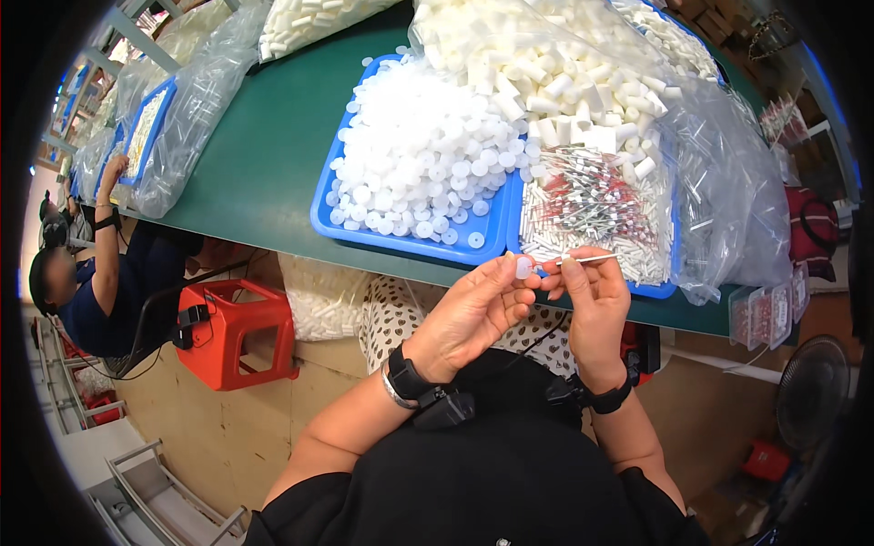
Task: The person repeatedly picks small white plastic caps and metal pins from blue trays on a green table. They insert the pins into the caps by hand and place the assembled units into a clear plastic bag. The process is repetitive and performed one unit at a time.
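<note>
In front of the trays my two hands almost meet. My left hand (469, 314) pinches a small translucent white disc (523, 267) between thumb and fingertips. A thin white stick (598, 258) is held by my right hand (596, 305), gripped by thumb and forefinger, with its near end pointing at the disc. Something small and blue shows between the fingertips, too small to name. Just beyond lies a blue tray (320, 221) heaped with similar discs (428, 146). Beside it, another blue tray (515, 214) holds short white tubes (628, 232) and a pile of thin red and silver pieces (592, 196).
Plastic bags of white foam cylinders (564, 86) lean over the trays on the green table (273, 136). At right are a crumpled clear bag (728, 200), clear boxes (763, 316) and a fan (813, 391). A red stool (237, 332) and a co-worker (100, 291) are at left.
</note>
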The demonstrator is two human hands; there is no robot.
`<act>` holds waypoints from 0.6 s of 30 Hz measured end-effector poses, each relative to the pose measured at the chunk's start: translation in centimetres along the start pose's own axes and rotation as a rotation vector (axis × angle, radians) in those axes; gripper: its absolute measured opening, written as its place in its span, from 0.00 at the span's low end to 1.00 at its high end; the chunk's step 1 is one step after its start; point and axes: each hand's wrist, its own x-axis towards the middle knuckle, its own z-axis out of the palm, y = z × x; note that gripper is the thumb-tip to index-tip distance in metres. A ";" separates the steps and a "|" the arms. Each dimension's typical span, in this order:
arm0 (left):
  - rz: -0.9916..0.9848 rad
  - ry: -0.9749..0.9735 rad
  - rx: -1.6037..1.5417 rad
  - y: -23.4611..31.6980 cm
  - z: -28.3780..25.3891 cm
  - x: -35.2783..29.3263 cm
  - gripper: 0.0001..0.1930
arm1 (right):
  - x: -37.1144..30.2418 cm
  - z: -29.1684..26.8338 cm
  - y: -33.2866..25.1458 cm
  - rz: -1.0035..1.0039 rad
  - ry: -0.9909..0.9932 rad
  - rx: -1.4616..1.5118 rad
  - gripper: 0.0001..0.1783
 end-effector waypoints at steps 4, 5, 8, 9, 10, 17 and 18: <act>0.031 0.007 0.027 -0.1 0.0 0.2 0.14 | -0.7 -0.1 0.5 -0.198 -0.009 -0.172 0.08; 0.044 0.005 0.036 -0.1 0.0 0.2 0.13 | -0.6 -0.2 0.4 -0.293 -0.044 -0.282 0.08; 0.067 -0.002 0.040 0.2 0.1 0.1 0.13 | -0.1 -0.7 -0.2 -0.516 -0.091 -0.514 0.08; 0.067 0.008 0.052 0.3 0.2 0.0 0.13 | -0.1 -0.8 -0.3 -0.498 -0.089 -0.529 0.08; 0.068 0.017 0.064 0.4 0.2 -0.1 0.13 | -0.1 -0.9 -0.6 -0.479 -0.089 -0.544 0.07; 0.040 -0.001 0.159 0.2 0.2 0.1 0.14 | 0.1 -0.8 -1.6 -0.521 -0.206 -0.589 0.07; 0.039 0.000 0.166 0.2 0.1 0.1 0.14 | 0.2 -0.9 -1.5 -0.536 -0.205 -0.616 0.07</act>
